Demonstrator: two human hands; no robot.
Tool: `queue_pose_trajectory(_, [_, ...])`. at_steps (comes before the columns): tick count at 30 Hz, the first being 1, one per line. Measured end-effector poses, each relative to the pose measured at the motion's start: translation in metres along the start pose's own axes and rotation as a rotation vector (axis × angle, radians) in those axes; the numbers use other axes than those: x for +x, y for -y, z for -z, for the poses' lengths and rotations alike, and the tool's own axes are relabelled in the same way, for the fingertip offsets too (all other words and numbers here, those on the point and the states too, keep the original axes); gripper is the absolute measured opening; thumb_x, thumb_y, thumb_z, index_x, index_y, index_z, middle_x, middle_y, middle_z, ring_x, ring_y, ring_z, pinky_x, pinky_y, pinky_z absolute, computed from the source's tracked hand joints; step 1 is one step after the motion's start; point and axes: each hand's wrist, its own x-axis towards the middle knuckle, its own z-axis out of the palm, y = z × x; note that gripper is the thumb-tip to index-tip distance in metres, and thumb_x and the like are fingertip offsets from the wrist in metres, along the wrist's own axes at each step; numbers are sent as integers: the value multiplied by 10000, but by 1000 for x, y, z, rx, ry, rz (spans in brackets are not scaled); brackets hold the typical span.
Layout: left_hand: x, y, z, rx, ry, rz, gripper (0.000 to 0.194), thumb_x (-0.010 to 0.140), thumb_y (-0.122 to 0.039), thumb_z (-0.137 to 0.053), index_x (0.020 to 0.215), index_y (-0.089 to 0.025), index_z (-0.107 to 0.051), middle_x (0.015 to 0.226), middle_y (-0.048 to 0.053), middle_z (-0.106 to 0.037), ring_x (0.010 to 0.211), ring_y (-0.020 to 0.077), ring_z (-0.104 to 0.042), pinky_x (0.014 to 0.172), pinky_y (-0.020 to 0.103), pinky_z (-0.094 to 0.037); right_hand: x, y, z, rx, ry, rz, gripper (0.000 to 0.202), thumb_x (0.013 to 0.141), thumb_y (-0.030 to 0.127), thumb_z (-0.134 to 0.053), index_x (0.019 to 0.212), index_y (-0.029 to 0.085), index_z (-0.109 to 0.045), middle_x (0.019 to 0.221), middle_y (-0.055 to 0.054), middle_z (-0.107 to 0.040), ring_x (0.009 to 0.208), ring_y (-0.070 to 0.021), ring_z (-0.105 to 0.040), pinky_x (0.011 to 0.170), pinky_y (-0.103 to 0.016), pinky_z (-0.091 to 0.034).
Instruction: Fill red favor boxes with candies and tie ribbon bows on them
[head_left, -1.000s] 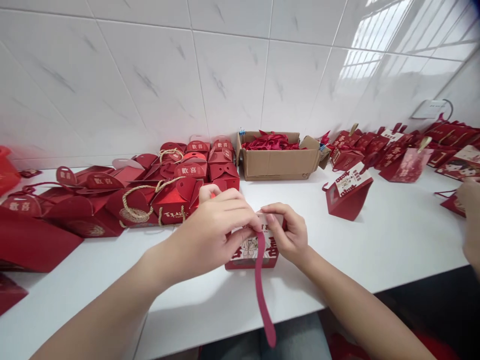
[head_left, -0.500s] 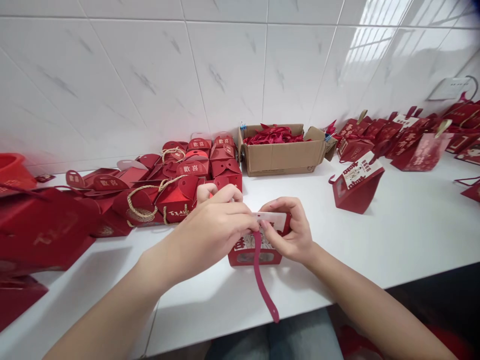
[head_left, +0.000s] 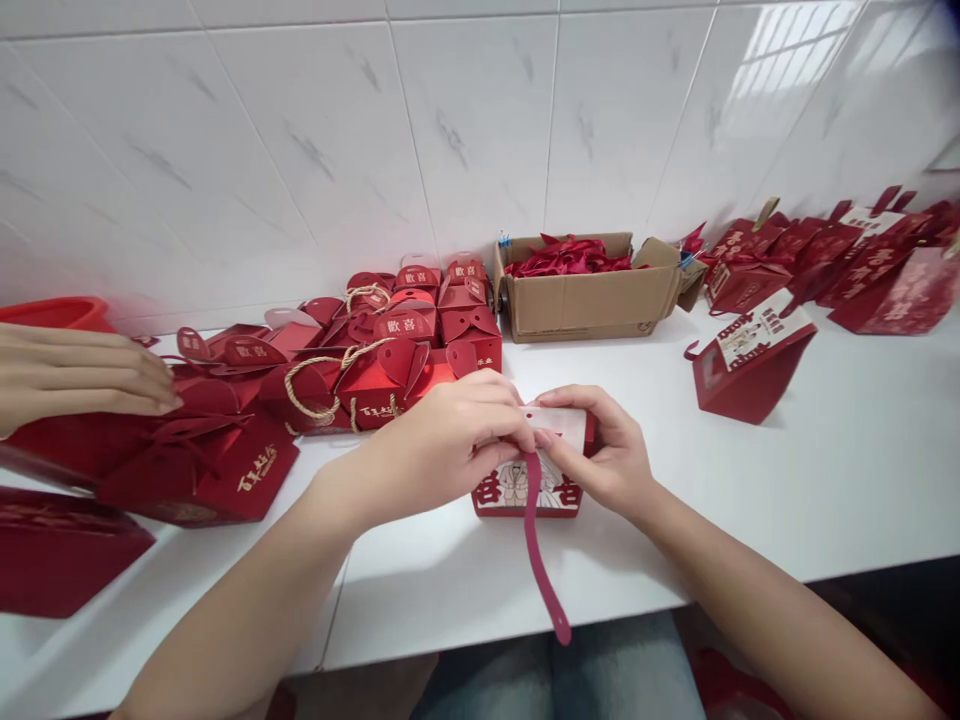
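Observation:
A small red box [head_left: 527, 512] with a white printed front stands on the white table near its front edge. My left hand [head_left: 450, 435] pinches the upper end of a dark red strap [head_left: 538, 550] against the box's white top flap. The strap's free end, with a small hole, hangs down to the table's edge. My right hand [head_left: 604, 450] grips the right side of the flap, thumb in front and fingers behind it.
Packed red boxes [head_left: 397, 385] stand at the left back. A cardboard carton [head_left: 585, 305] of red ribbons is by the tiled wall. More red boxes [head_left: 750, 370] are at the right. Another person's hand [head_left: 82, 375] rests over boxes at the far left.
Another person's hand has come in at the far left, where a gold-lettered box has moved into fuller view. The box front I hold has tilted, and its lower window no longer shows. The view has shifted left.

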Motion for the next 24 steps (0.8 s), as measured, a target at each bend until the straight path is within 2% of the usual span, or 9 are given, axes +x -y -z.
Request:
queue_pose_trajectory(4, [1,2,2,-61,24,23,149,834,-74,-580,824,-179,-685,840,23,-677,940,162,-608,828,270,-512,2,0,1,-15,12,48,255,788,103,-654,1006,230,-616,938,-34,-668,870,-163,-646,769,-303,-527])
queue_pose_trajectory(10, [2,4,3,-168,12,34,136,801,-63,-616,808,-180,-686,839,17,-691,945,159,-630,813,257,-525,3,1,1,-35,-5,50,241,779,116,-669,982,241,-634,902,-24,-675,817,-153,-645,719,-296,-539])
queue_pose_trajectory(19, [3,5,5,-204,-1,31,102,813,-115,-634,800,-170,-720,841,44,-713,913,164,-644,755,252,-535,3,0,2,-25,11,36,223,765,141,-686,960,237,-632,893,-36,-668,827,-166,-646,724,-321,-554])
queue_pose_trajectory(24, [2,5,9,-120,-37,74,138,799,-98,-637,792,-196,-734,723,14,-703,972,176,-608,750,248,-529,2,0,1,-19,10,33,235,768,119,-676,958,243,-613,869,-22,-653,816,-160,-633,711,-315,-543])
